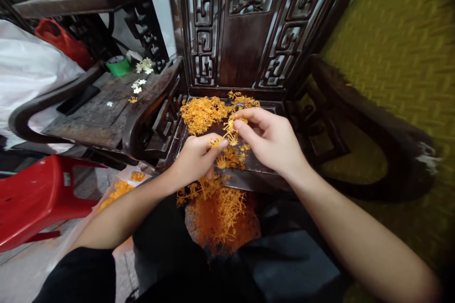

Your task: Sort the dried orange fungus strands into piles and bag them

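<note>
Over the seat of a dark carved wooden chair [245,52], my two hands meet around orange plastic flower pieces. My left hand [197,156] is closed, pinching a small orange spiky piece [215,143] between thumb and fingers. With thumb and forefinger, my right hand [268,137] grips a branching orange piece [230,128]. Whether the two pieces are joined I cannot tell. Behind my left hand a heap of orange pieces [204,112] lies on the seat. More loose orange pieces [232,157] lie beneath my hands.
Below the seat, between my legs, hangs a bag of thin orange stems [229,213]. A red plastic stool [39,199] and a clear bag with orange pieces [119,191] are at left. A side table holds green tape [119,65] and white flower pieces [138,85].
</note>
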`<state>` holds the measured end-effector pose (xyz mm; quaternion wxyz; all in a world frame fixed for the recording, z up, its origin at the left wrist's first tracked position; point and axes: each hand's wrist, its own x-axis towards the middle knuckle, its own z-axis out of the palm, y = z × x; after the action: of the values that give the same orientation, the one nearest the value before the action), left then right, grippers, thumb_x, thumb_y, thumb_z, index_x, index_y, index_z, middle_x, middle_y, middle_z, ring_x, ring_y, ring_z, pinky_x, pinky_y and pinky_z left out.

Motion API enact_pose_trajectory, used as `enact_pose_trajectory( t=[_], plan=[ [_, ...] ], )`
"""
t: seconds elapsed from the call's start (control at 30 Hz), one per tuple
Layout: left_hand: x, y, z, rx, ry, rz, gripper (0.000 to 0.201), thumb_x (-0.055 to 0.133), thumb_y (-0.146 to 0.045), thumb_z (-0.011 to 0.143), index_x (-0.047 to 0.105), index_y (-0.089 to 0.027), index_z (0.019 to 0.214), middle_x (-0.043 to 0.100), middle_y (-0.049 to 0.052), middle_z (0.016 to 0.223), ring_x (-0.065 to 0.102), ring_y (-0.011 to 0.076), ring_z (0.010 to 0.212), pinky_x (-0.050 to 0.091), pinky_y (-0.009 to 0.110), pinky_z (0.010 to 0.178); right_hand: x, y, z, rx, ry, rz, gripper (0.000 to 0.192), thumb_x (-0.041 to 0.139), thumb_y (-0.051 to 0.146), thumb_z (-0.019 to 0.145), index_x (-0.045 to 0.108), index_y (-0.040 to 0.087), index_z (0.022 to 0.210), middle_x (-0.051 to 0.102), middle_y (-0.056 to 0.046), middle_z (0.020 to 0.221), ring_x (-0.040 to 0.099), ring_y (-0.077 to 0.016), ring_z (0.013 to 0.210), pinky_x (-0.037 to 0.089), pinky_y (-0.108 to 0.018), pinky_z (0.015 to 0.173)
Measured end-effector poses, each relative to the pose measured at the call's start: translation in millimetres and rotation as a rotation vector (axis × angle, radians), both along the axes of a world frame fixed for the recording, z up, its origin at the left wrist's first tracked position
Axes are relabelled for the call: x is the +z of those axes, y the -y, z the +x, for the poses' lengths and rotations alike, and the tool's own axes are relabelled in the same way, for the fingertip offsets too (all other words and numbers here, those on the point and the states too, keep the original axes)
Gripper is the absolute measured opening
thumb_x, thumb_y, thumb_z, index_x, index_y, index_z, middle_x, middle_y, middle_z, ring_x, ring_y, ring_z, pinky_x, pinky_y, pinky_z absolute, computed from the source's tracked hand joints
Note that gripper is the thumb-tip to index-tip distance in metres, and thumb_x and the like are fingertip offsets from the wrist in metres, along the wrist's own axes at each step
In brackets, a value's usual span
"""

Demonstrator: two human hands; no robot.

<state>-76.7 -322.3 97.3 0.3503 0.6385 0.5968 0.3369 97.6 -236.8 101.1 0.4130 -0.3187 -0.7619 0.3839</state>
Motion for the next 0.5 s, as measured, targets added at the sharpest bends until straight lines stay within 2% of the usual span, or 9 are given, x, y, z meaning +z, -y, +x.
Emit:
enact_pose_trajectory(
  t=[0.1,0.2,0.23,0.3,0.37,0.43,0.5],
  plan=[
    [1.6,8.3,-3.5,0.010,0.017,-0.094,0.036,0.049,-0.044,0.103,0.064,-0.021,0.080,0.053,-0.007,0.044,0.047,0.0070,0.033,0.038,0.021,0.041,-8.7,-23.6,11.7,-0.072,-0.196,-0.135,0.018,0.073,0.038,0.090,0.074,0.020,0.091,0.074,-0.005,0.082,0.068,-0.0173,0.069,0.060,-0.035,0.068],
    [1.6,12.8,-8.4,0.031,0.119,-0.260,0.037,0.053,-0.049,0.100,0.067,-0.020,0.083,0.055,-0.006,0.051,0.043,0.0061,0.030,0.028,0.020,0.033,-15.3,-45.8,29.3,-0.228,-0.388,-0.136,0.020,0.076,0.041,0.087,0.073,0.021,0.090,0.074,-0.005,0.084,0.069,-0.0164,0.070,0.061,-0.034,0.067],
    [1.1,12.9,-9.7,0.043,0.151,-0.304,0.037,0.053,-0.050,0.100,0.068,-0.020,0.085,0.055,-0.006,0.051,0.042,0.0059,0.030,0.026,0.020,0.032,-17.3,-48.8,33.7,-0.235,-0.396,-0.143,0.020,0.077,0.040,0.086,0.073,0.021,0.091,0.074,-0.005,0.086,0.068,-0.0160,0.070,0.060,-0.033,0.064],
    [-0.1,10.9,-10.4,0.047,0.183,-0.357,0.037,0.055,-0.051,0.099,0.070,-0.019,0.088,0.056,-0.006,0.054,0.042,0.0050,0.029,0.025,0.019,0.031,-20.3,-45.3,37.3,-0.150,-0.332,-0.202,0.018,0.075,0.037,0.087,0.075,0.020,0.093,0.072,-0.004,0.085,0.062,-0.0136,0.064,0.053,-0.029,0.056],
    [-1.7,7.3,-7.9,0.019,0.180,-0.383,0.036,0.056,-0.050,0.098,0.071,-0.019,0.089,0.060,-0.005,0.061,0.043,0.0040,0.030,0.024,0.019,0.030,-21.0,-32.4,34.1,0.005,-0.221,-0.288,0.021,0.068,0.037,0.091,0.077,0.020,0.098,0.067,-0.002,0.079,0.053,-0.0114,0.057,0.043,-0.027,0.050],
    [-3.5,3.4,-2.8,-0.006,0.151,-0.398,0.036,0.056,-0.050,0.098,0.071,-0.019,0.089,0.060,-0.005,0.063,0.043,0.0036,0.030,0.025,0.019,0.030,-19.2,-17.5,27.7,0.144,-0.103,-0.331,0.029,0.061,0.043,0.096,0.078,0.021,0.104,0.061,0.000,0.071,0.047,-0.0117,0.056,0.037,-0.027,0.051],
    [-5.2,0.1,3.1,-0.025,0.104,-0.410,0.039,0.054,-0.051,0.099,0.070,-0.018,0.086,0.055,-0.006,0.058,0.043,0.0042,0.031,0.028,0.018,0.030,-17.7,-7.0,21.9,0.227,0.023,-0.299,0.031,0.064,0.047,0.094,0.078,0.021,0.105,0.055,0.002,0.066,0.045,-0.0124,0.058,0.035,-0.027,0.053]
  ],
)
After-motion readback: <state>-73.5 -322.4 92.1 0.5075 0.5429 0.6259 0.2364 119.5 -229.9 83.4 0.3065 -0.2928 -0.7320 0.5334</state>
